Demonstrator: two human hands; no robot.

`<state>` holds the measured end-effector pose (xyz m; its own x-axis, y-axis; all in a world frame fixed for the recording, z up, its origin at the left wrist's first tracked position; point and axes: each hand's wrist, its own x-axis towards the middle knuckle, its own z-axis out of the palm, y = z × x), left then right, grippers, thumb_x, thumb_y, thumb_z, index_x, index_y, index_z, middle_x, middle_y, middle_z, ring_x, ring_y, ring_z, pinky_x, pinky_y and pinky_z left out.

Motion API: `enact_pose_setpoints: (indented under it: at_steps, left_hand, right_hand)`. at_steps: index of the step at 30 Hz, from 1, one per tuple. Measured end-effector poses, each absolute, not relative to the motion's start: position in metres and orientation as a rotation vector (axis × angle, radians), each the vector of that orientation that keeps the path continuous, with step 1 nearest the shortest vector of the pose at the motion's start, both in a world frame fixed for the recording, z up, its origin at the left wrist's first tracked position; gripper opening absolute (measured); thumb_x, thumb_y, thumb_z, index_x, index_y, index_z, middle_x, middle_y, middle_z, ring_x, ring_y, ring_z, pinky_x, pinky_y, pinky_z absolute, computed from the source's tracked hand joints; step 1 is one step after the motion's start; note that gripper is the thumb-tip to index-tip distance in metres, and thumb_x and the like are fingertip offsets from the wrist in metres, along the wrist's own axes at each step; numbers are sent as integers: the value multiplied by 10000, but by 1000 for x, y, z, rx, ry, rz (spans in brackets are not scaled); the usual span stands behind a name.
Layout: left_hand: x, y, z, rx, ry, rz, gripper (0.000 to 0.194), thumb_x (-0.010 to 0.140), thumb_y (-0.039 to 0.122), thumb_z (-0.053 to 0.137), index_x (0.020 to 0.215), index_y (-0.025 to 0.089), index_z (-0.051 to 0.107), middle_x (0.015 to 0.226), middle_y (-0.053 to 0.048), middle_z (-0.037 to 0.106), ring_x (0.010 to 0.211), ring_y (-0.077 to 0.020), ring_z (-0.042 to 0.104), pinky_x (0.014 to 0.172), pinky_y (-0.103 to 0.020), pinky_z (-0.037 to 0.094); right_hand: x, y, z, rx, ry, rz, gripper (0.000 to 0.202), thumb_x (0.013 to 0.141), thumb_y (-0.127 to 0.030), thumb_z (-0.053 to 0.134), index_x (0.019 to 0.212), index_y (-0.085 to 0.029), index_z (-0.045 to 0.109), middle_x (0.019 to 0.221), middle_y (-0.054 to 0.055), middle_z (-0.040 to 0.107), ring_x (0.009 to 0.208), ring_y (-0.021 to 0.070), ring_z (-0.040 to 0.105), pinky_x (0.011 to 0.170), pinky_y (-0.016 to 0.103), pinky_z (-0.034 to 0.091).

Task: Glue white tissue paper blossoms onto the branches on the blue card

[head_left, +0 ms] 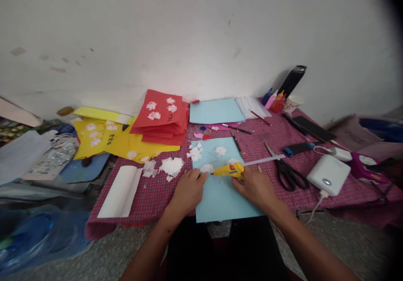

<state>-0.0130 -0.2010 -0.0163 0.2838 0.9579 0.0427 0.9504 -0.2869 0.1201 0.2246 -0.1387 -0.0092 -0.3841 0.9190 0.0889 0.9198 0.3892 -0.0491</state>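
My right hand [256, 186] is closed around a yellow hot glue gun [228, 170], its nozzle pointing left. A long translucent glue stick [262, 160] sticks out of the gun's back. At the nozzle tip lies a white crumpled-paper flower [206, 168] on a light blue sheet [229, 203]. Beside that flower, my left hand [189, 188] rests at the sheet's left edge with its fingers drawn together; what they pinch, if anything, is hidden. Another white paper flower [220, 151] sits higher on the sheet, and one more shows partly behind the gun. Thin dark lines run across the sheet.
White paper scraps [171, 167] and a folded white paper [121, 192] lie left. Red sheets with flowers [160, 113] and yellow sheets [97, 136] are behind. Right are black scissors [289, 174], a utility knife [299, 149], a white power device [329, 175] and paint bottles [278, 102].
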Motion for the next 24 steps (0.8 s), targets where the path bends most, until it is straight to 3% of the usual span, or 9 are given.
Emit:
enact_pose_setpoints:
  at_steps: [8,13,20,24]
  left_hand:
    - [-12,-200,-15,2463,1844,140,435,872,83,458,1288,203,498,1033,-76,545,943,-227,511,814,-350,440]
    - [-14,-201,-19,2466,1817,175,411,877,82,454,1273,178,500,1032,-76,549,954,-228,506,839,-358,442]
    - [-15,-201,-15,2428,1804,182,236,860,71,475,1029,186,594,1004,-74,536,923,-217,499,829,-344,433]
    - [-13,-203,-11,2445,1801,150,277,857,74,478,1050,223,609,1000,-74,521,922,-221,497,807,-354,419]
  right_hand:
    - [219,-138,-9,-1699,-2546,-45,316,882,-434,483,961,-156,610,770,118,728,712,265,684,744,361,417]
    - [217,-138,-12,-1655,-2551,-45,303,880,-412,492,976,-148,605,770,120,726,734,289,689,863,442,406]
    - [214,-137,-5,-1668,-2581,-7,262,870,-365,497,981,-149,597,800,132,727,762,300,688,922,523,374]
    - [214,-136,-2,-1676,-2581,9,247,864,-354,498,972,-150,584,809,124,724,748,290,687,902,497,388]
